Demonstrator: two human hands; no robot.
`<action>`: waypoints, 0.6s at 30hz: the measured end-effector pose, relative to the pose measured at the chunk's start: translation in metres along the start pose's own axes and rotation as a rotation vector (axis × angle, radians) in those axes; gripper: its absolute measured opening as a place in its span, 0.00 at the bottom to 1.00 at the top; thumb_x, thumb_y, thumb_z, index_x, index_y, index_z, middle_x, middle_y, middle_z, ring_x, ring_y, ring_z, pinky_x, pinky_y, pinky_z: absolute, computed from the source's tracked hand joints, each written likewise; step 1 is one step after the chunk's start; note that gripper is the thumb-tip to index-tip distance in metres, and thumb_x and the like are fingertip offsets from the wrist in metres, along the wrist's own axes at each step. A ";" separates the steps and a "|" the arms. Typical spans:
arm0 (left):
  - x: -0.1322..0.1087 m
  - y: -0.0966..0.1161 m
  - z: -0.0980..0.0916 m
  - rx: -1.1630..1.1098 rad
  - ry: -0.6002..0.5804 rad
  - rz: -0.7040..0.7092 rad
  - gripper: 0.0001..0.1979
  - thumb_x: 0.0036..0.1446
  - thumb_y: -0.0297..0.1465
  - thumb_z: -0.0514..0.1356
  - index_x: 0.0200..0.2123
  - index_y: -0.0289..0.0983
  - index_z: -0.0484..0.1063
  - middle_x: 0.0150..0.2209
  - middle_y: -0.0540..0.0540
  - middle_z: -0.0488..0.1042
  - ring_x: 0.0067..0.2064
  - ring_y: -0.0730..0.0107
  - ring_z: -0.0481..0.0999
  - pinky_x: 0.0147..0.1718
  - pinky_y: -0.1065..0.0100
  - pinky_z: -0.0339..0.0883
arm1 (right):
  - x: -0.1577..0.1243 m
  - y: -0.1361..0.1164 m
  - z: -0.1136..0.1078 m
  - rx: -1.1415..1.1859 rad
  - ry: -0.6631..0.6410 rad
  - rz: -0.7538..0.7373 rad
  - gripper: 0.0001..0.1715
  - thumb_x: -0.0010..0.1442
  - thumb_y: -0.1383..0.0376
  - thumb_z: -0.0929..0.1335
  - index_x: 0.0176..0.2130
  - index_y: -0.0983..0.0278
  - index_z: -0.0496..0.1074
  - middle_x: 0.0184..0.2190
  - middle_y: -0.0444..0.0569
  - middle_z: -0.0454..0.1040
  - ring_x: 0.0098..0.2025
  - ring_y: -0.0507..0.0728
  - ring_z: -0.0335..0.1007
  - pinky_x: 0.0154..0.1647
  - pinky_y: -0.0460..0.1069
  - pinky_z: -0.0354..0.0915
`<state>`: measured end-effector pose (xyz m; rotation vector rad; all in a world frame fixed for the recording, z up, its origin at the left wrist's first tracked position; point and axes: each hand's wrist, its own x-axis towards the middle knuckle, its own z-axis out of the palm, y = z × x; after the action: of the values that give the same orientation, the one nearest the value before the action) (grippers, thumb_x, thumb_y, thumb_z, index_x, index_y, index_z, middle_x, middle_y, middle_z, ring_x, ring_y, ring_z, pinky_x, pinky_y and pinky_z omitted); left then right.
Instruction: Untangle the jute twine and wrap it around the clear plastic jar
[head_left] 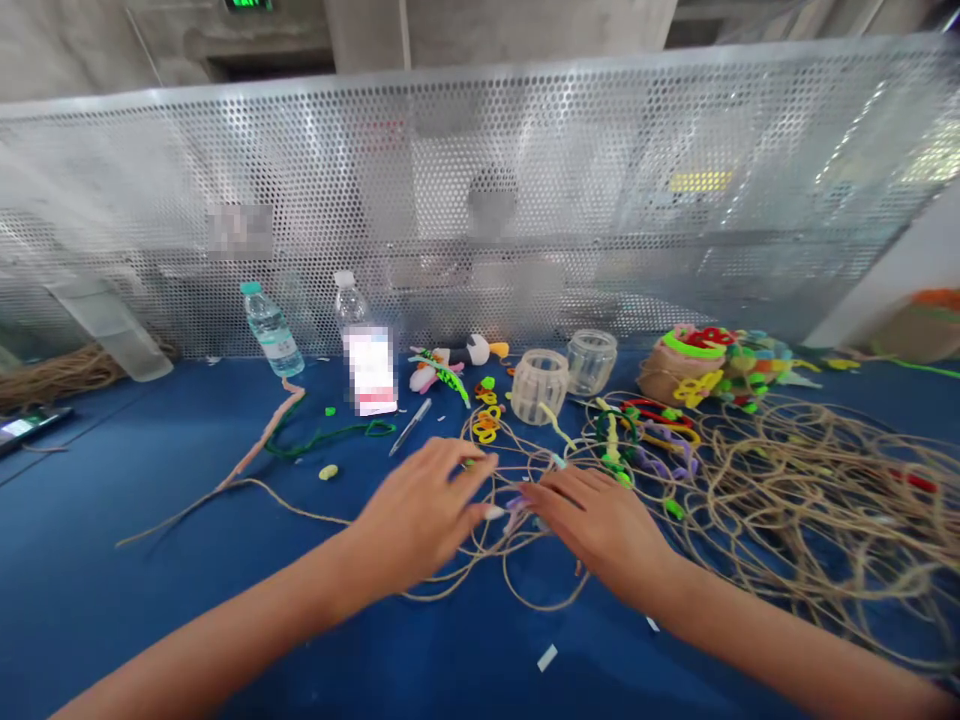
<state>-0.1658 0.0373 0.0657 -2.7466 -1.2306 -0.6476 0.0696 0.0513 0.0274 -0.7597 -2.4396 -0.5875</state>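
Note:
My left hand [427,510] hovers over loose tan twine [450,580], its thumb and forefinger apart with a gap between them. A small white bit shows at the thumb tip; I cannot tell what it is. Facing it, my right hand [600,520] has its fingers bent and held together. At those fingertips is a lilac fuzzy piece [516,508], partly covered by the hand and slightly blurred. Twine loops run beneath both hands. Just beyond them lie yellow and orange pipe-cleaner loops [487,425] and a green and pale-yellow pipe-cleaner piece [613,445].
Two glass jars [540,388] stand behind the hands, one wrapped in twine. A large twine tangle [817,510] spreads right, near a twine-wrapped pot [671,368] of pipe cleaners. Water bottles [274,332], a pen [410,427] and paper scraps [547,657] lie about. A perforated metal screen [450,200] borders the back.

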 end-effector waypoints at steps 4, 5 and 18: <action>0.024 0.030 0.016 -0.246 -0.048 0.047 0.14 0.58 0.30 0.54 0.48 0.35 0.67 0.40 0.43 0.72 0.43 0.63 0.69 0.44 0.57 0.66 | -0.003 -0.003 -0.012 -0.050 0.075 -0.041 0.16 0.62 0.73 0.57 0.44 0.74 0.70 0.33 0.54 0.75 0.34 0.56 0.71 0.31 0.50 0.69; 0.028 0.031 0.019 -0.324 -0.047 0.029 0.15 0.57 0.29 0.56 0.48 0.36 0.67 0.37 0.45 0.73 0.41 0.64 0.70 0.44 0.58 0.66 | -0.005 -0.002 -0.015 -0.054 0.068 -0.042 0.17 0.62 0.73 0.57 0.45 0.74 0.70 0.34 0.55 0.75 0.35 0.56 0.71 0.33 0.50 0.70; -0.009 -0.035 -0.016 -0.444 0.153 -0.499 0.12 0.52 0.35 0.57 0.39 0.39 0.74 0.34 0.46 0.75 0.35 0.67 0.73 0.35 0.63 0.68 | -0.078 0.043 -0.030 -0.213 -0.066 0.026 0.23 0.61 0.76 0.54 0.55 0.71 0.61 0.30 0.51 0.75 0.30 0.55 0.71 0.29 0.48 0.69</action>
<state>-0.2024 0.0510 0.0729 -2.6235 -1.9539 -1.2866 0.1620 0.0372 0.0155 -0.9072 -2.4486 -0.8347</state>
